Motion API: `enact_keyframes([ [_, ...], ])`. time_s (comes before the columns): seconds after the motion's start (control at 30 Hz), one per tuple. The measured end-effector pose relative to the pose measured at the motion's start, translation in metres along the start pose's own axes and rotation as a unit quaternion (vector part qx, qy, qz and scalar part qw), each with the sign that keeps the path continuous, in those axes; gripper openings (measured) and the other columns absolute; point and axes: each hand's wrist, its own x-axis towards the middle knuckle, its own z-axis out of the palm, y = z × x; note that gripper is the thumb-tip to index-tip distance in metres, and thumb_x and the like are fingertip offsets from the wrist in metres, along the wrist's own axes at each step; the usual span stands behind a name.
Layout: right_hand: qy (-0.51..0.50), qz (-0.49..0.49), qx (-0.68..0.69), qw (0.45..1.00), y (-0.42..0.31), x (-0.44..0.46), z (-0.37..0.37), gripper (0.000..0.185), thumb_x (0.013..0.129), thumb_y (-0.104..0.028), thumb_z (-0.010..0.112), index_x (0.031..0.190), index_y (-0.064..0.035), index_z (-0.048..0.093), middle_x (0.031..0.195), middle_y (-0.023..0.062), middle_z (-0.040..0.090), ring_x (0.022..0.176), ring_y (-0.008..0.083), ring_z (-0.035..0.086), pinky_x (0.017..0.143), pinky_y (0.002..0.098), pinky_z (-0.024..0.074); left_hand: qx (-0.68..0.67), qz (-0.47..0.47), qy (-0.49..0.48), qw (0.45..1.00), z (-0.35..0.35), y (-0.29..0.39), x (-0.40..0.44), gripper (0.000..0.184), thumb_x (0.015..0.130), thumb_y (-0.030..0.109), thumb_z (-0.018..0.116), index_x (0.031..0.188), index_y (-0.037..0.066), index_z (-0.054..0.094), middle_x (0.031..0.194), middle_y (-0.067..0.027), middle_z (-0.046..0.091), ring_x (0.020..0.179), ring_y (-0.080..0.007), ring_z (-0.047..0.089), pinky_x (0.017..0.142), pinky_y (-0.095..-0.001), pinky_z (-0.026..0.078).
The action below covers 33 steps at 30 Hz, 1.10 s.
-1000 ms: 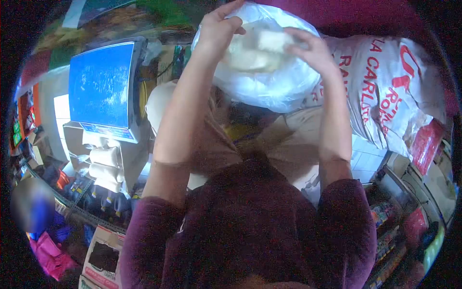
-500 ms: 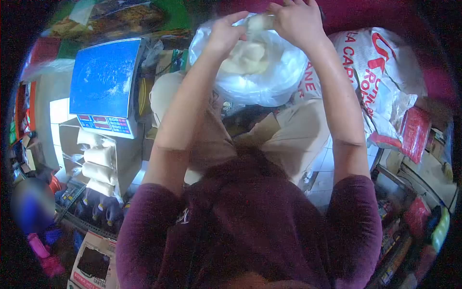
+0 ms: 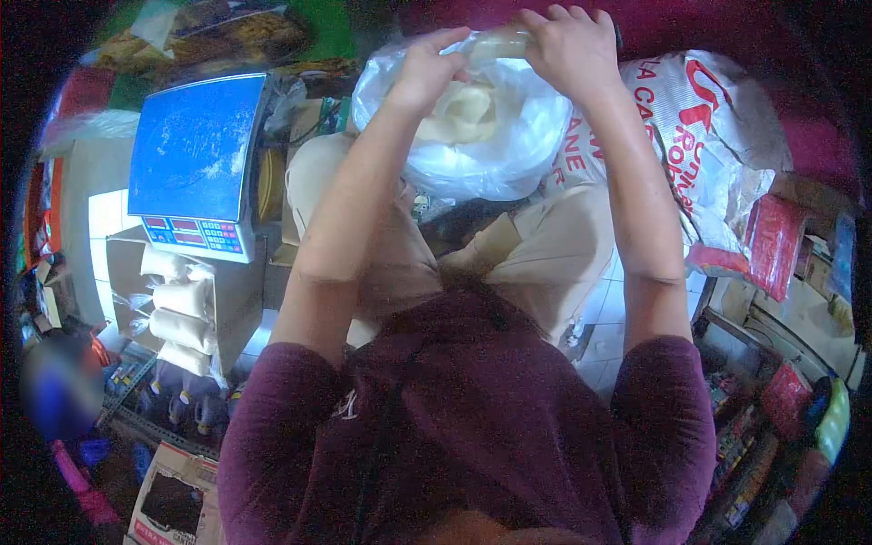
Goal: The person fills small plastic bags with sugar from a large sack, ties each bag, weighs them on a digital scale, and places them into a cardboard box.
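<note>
A small clear plastic bag stretches between my two hands, above a large open plastic bag that holds a pale, cream-white substance. At the small bag's left end is my left hand, thumb and fingers closed about its edge. My right hand grips the other end with bent fingers. Whether the small bag contains anything is hard to make out. The large bag sits in front of my knees.
Left stands a digital scale with a blue, powder-dusted plate. Below it, a cardboard box has filled white packets beside it. A white sack with red lettering and red packets lie right. A torn carton sits lower left.
The small bag looks more drawn out and see-through between my hands. My right hand has shifted slightly right. The view has moved a little.
</note>
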Motion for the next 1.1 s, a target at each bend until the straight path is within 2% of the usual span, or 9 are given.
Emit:
enact_keyframes([
  [0.57, -0.014, 0.014, -0.008, 1.0, -0.001, -0.005, 0.002, 0.033, 0.068, -0.023, 0.056, 0.099, -0.0131, 0.067, 0.083, 0.008, 0.061, 0.085, 0.0239, 0.057, 0.078, 0.0423, 0.0362, 0.033, 0.002, -0.018, 0.999, -0.001, -0.004, 0.002, 0.051, 0.073, 0.001, 0.053, 0.124, 0.0, 0.053, 0.084, -0.0078, 0.063, 0.064, -0.0107, 0.057, 0.065, -0.0232, 0.046],
  [0.63, 0.069, 0.011, 0.006, 0.998, 0.002, -0.007, -0.001, 0.023, 0.071, -0.023, 0.061, 0.089, -0.0088, 0.067, 0.077, 0.009, 0.061, 0.075, 0.0251, 0.058, 0.072, 0.0399, 0.0404, 0.026, 0.005, -0.016, 1.0, -0.004, -0.006, 0.005, 0.051, 0.074, 0.001, 0.053, 0.124, 0.0, 0.053, 0.084, -0.008, 0.063, 0.065, -0.0108, 0.057, 0.065, -0.0235, 0.046],
  [0.67, 0.068, 0.011, 0.008, 0.998, 0.005, -0.011, 0.002, 0.023, 0.071, -0.023, 0.061, 0.089, -0.0088, 0.067, 0.077, 0.009, 0.061, 0.075, 0.0251, 0.058, 0.072, 0.0399, 0.0404, 0.011, 0.003, -0.013, 1.0, -0.005, -0.007, 0.005, 0.05, 0.073, 0.002, 0.053, 0.123, -0.001, 0.053, 0.09, -0.0102, 0.064, 0.064, -0.0123, 0.059, 0.065, -0.025, 0.047],
  [0.73, -0.074, 0.081, 0.069, 0.992, 0.018, -0.021, 0.015, 0.042, 0.081, -0.041, 0.052, 0.117, -0.0217, 0.057, 0.104, 0.0081, 0.063, 0.103, 0.0273, 0.057, 0.086, 0.0494, 0.0395, -0.004, 0.003, -0.011, 1.0, -0.008, -0.008, 0.007, 0.049, 0.073, 0.004, 0.054, 0.122, -0.002, 0.054, 0.095, -0.0123, 0.065, 0.063, -0.0138, 0.06, 0.066, -0.0265, 0.049],
  [0.77, -0.025, 0.1, 0.08, 0.991, 0.022, -0.031, 0.026, 0.043, 0.08, -0.042, 0.053, 0.118, -0.0219, 0.057, 0.108, 0.0086, 0.063, 0.106, 0.0274, 0.057, 0.088, 0.0494, 0.039, -0.022, 0.0, -0.01, 1.0, -0.011, -0.008, 0.007, 0.049, 0.073, 0.003, 0.054, 0.122, -0.002, 0.054, 0.095, -0.0126, 0.065, 0.063, -0.0136, 0.06, 0.065, -0.0262, 0.049],
  [0.8, -0.024, 0.099, 0.08, 0.992, 0.027, -0.043, 0.034, 0.043, 0.08, -0.042, 0.053, 0.118, -0.0219, 0.057, 0.108, 0.0086, 0.063, 0.106, 0.0274, 0.057, 0.088, 0.0494, 0.039, -0.039, -0.001, -0.007, 0.999, -0.012, -0.007, 0.008, 0.049, 0.073, 0.003, 0.053, 0.121, -0.002, 0.054, 0.094, -0.0129, 0.065, 0.063, -0.0133, 0.06, 0.064, -0.0259, 0.049],
  [0.87, -0.122, 0.215, 0.193, 0.95, 0.027, -0.064, 0.049, 0.046, 0.076, -0.043, 0.058, 0.117, -0.0209, 0.057, 0.115, 0.0103, 0.06, 0.105, 0.029, 0.057, 0.09, 0.055, 0.0356, -0.034, -0.001, 0.0, 0.999, -0.016, -0.009, 0.013, 0.05, 0.073, 0.002, 0.053, 0.123, -0.003, 0.053, 0.094, -0.0105, 0.064, 0.063, -0.0122, 0.058, 0.064, -0.0244, 0.048],
  [0.97, -0.296, 0.21, 0.153, 0.919, 0.001, -0.091, 0.093, 0.054, 0.076, -0.044, 0.058, 0.126, -0.0263, 0.05, 0.116, 0.0109, 0.06, 0.106, 0.0293, 0.057, 0.096, 0.0556, 0.0298, 0.007, -0.019, 0.002, 1.0, -0.018, -0.017, 0.011, 0.051, 0.073, 0.001, 0.053, 0.124, -0.003, 0.052, 0.097, -0.0077, 0.064, 0.062, -0.0109, 0.056, 0.064, -0.023, 0.047],
  [1.1, -0.299, 0.165, 0.24, 0.909, -0.035, -0.087, 0.089, 0.055, 0.078, -0.039, 0.058, 0.13, -0.0267, 0.047, 0.116, 0.0116, 0.06, 0.106, 0.0297, 0.057, 0.097, 0.0593, 0.0262, 0.065, -0.035, 0.013, 0.997, -0.012, -0.001, 0.001, 0.05, 0.072, 0.002, 0.052, 0.122, -0.002, 0.054, 0.101, -0.0072, 0.064, 0.062, -0.0107, 0.057, 0.064, -0.0229, 0.047],
])
